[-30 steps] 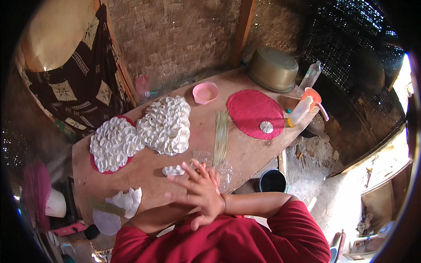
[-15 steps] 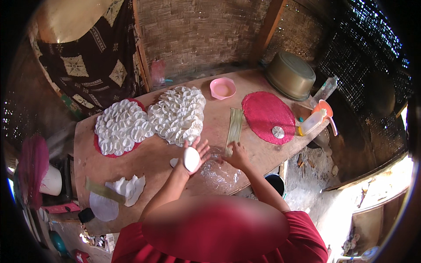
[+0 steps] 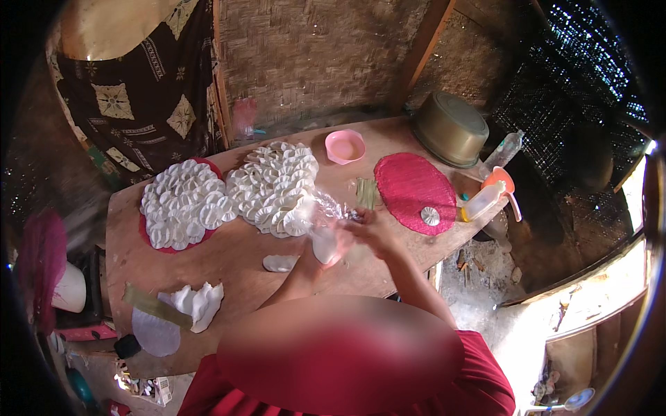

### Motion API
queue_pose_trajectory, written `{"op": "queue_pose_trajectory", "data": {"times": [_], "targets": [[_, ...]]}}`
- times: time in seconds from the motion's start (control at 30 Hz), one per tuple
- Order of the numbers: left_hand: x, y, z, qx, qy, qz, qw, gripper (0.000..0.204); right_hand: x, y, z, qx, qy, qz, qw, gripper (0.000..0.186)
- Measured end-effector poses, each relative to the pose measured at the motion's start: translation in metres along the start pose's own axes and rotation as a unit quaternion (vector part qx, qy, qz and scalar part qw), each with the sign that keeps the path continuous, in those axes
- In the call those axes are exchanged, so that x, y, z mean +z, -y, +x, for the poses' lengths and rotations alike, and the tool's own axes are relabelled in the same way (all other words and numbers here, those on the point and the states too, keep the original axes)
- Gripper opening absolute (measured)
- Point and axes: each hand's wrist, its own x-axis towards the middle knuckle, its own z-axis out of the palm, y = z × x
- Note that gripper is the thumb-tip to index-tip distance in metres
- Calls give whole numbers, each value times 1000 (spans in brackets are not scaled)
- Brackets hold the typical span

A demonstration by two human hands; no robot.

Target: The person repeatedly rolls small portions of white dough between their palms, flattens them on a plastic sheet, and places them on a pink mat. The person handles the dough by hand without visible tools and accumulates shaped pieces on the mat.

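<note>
Head view: a white piece (image 3: 323, 245) lies on the left hand (image 3: 338, 243), left of the right hand's (image 3: 377, 232) fingers, which seemingly pinch clear plastic (image 3: 327, 206). Left fingers blur; cannot tell.

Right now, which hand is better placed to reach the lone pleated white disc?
Probably the right hand: it is nearer the disc, though it seems to touch the clear plastic; the left hand, farther, carries a white piece.

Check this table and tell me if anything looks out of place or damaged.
Little stands out. The metal basin appears upside down on the far right of the table. At the near left, a ragged white sheet has uneven edges, unlike the rounded frilled discs piled beyond.
</note>
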Motion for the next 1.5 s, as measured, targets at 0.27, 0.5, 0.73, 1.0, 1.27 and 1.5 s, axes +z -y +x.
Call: {"op": "queue_pose_trajectory", "data": {"times": [0.27, 0.5, 0.73, 1.0, 1.27, 1.5], "targets": [[-13, 10, 9, -28, 340, -18, 940, 67, 4, -36, -6, -108, -41, -314, 943, 53], [-21, 25, 3, 68, -31, 734, 675, 52, -76, -32, 37, -46, -82, -297, 950, 48], [-32, 68, -31, 180, 94, 954, 220, 54, -100, -118, 74, -98, -121, -528, 835, 55], [-21, 71, -30, 128, 84, 974, 165, 56, -86, -130, 46, -1, -143, -639, 756, 98], [-17, 69, -31, 112, 92, 979, 140, 54, -118, -136, 86, -21, -194, -662, 723, 100], [-24, 69, -28, 135, 95, 972, 167, 55, -150, -122, 134, 0, -199, -663, 722, 98]]}}
